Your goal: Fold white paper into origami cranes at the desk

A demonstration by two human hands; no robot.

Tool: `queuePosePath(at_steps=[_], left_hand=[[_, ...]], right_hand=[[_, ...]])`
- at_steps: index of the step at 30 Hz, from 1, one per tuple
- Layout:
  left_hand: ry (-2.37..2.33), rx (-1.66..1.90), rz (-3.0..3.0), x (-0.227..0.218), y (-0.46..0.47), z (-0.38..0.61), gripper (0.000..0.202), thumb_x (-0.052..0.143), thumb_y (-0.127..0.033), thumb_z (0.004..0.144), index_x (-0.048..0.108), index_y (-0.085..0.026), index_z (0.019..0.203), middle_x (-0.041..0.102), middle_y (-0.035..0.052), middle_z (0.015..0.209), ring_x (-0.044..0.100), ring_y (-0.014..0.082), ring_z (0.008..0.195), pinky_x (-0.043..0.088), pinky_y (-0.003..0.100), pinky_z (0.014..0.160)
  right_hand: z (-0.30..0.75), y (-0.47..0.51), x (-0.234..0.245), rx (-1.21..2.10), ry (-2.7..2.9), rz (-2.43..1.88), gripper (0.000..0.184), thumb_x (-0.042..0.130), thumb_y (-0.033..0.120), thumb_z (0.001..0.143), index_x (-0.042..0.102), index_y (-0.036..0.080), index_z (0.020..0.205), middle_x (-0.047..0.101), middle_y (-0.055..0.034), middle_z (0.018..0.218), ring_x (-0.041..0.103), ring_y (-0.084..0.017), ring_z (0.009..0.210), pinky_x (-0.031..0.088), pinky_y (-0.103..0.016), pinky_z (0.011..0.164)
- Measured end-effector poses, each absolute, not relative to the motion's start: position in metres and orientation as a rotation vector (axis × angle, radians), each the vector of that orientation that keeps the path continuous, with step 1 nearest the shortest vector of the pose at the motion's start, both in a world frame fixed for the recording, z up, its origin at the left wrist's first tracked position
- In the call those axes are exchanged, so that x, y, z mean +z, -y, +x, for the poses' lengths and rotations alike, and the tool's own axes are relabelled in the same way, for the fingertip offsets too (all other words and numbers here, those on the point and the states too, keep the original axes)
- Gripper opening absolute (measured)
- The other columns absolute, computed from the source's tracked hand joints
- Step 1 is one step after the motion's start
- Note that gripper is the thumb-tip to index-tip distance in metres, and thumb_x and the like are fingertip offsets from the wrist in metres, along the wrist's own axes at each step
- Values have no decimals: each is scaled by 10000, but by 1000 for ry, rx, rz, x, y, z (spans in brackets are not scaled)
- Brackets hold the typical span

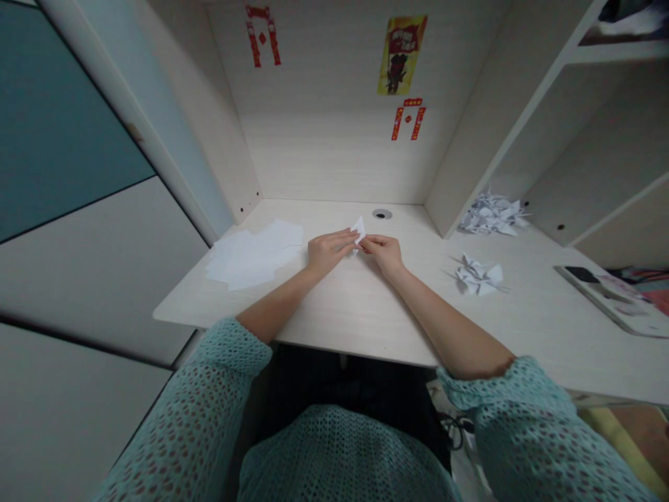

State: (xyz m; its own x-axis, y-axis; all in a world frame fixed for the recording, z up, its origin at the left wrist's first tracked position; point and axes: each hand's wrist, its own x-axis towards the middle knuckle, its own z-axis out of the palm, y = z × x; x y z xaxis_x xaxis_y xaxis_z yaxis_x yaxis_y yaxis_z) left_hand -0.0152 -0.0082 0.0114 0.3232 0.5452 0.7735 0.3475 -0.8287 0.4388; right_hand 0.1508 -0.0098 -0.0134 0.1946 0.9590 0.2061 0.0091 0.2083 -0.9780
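Observation:
Both my hands meet over the middle of the desk [355, 307] around a small piece of folded white paper [359, 226]. My left hand [330, 249] has its fingers closed on the paper's left side. From the other side, my right hand [384, 252] pinches the paper between thumb and fingers. A pointed tip of the paper sticks up above the fingers, and a small bit shows below them. My hands cover the rest of it, so its full shape is hidden.
Flat white paper sheets [256, 254] lie spread at the left. On the right are a small group of folded white papers [478, 274], a larger pile of them [492, 213] by the partition, and a phone-shaped white object [617, 300]. A cable hole [382, 214] sits behind my hands.

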Motion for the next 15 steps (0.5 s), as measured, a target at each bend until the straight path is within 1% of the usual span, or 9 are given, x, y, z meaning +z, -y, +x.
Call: queuePosePath(at_steps=[5, 12, 15], left_hand=[[-809, 1537, 2406, 12, 8, -14, 185, 605, -312, 847, 718, -281, 990, 722, -21, 1037, 657, 165, 1044, 531, 338, 951], [-739, 1577, 2419, 11, 8, -15, 146, 618, -305, 837, 741, -280, 911, 739, -3, 983, 670, 164, 1011, 530, 322, 919], [-773, 1578, 2407, 12, 8, -17, 150, 656, -317, 807, 740, -291, 927, 721, 10, 1058, 655, 173, 1043, 499, 322, 945]], right_hand=[[151, 11, -12, 898, 1154, -1129, 330, 708, 443, 608, 749, 152, 759, 709, -39, 654, 608, -149, 602, 488, -274, 613], [150, 10, -14, 929, 1136, -1106, 327, 724, 449, 596, 742, 158, 745, 711, -45, 670, 607, -143, 590, 492, -276, 615], [151, 10, -14, 939, 1124, -1095, 325, 731, 448, 591, 739, 160, 741, 708, -39, 666, 599, -134, 580, 487, -273, 610]])
